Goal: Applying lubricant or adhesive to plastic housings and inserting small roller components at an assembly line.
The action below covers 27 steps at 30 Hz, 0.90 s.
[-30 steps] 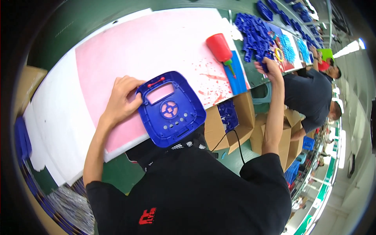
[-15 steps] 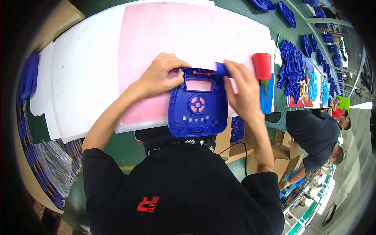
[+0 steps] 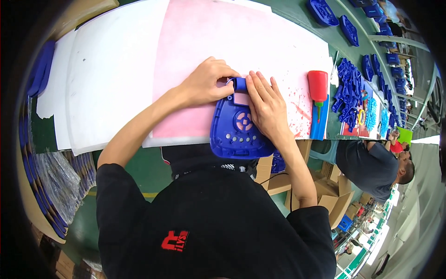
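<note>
A blue plastic housing (image 3: pixel 220 132), with a round grille cutout and a row of small holes, lies hollow side up over the table's near edge. My left hand (image 3: pixel 210 83) is closed on its upper left corner, thumb and fingers pinching the rim. Across the top of the housing sits a smaller blue plastic piece (image 3: pixel 240 84), covering the spot of the red-ended part. My right hand (image 3: pixel 268 104) lies flat over this piece and the housing's right side, fingers stretched out and pressed down; its thumb is hidden.
To the right stand a red bottle (image 3: pixel 318 86) with a green nozzle, a pile of blue plastic parts (image 3: pixel 349 88) and a yellow tape roll (image 3: pixel 361 117). Pink sheeting (image 3: pixel 195 32) covers the table, with red specks at right. Cartons (image 3: pixel 332 193) and another person (image 3: pixel 367 165) are beyond.
My right hand has brought the small blue piece left onto the housing's top and flattened over it. The red-ended part is now covered. My left hand keeps its hold.
</note>
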{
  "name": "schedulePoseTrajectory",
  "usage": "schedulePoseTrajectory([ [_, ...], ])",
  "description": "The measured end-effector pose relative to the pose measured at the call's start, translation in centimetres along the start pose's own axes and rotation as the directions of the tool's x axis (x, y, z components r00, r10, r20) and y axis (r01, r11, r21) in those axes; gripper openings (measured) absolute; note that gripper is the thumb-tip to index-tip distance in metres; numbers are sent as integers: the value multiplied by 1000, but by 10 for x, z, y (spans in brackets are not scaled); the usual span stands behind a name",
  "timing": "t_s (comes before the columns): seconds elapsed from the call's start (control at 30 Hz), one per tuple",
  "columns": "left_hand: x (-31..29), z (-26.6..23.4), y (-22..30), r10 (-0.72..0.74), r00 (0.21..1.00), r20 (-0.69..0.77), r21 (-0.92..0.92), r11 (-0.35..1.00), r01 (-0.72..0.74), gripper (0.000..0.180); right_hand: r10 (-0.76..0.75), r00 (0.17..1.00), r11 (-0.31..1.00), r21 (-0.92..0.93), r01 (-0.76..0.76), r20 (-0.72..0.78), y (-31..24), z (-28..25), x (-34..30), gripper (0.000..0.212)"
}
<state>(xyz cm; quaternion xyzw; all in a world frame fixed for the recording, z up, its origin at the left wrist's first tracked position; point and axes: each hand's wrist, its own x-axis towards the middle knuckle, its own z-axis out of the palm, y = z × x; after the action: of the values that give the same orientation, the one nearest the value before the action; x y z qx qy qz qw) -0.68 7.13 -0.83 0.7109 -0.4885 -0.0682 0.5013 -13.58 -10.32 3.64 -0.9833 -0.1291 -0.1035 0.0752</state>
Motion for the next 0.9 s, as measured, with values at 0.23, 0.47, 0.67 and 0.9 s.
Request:
schedulePoseTrajectory([
  [0.23,3,-13,-1,-36,998,56,19,999,35,23,26,999,998,60,-25,-23,-7,-30,23,64],
  [0.47,-3,-10,-11,34,994,-104,100,995,-24,32,-33,970,973,229,-23,240,-6,-29,29,56],
  [0.67,-6,-105,7,-70,943,-326,270,949,164,30,29,954,969,225,-100,297,26,-21,49,28],
  [0.9,-142,-357,-41,47,552,-832,535,331,778,25,656,715,392,700,-596,242,187,-30,87,32],
])
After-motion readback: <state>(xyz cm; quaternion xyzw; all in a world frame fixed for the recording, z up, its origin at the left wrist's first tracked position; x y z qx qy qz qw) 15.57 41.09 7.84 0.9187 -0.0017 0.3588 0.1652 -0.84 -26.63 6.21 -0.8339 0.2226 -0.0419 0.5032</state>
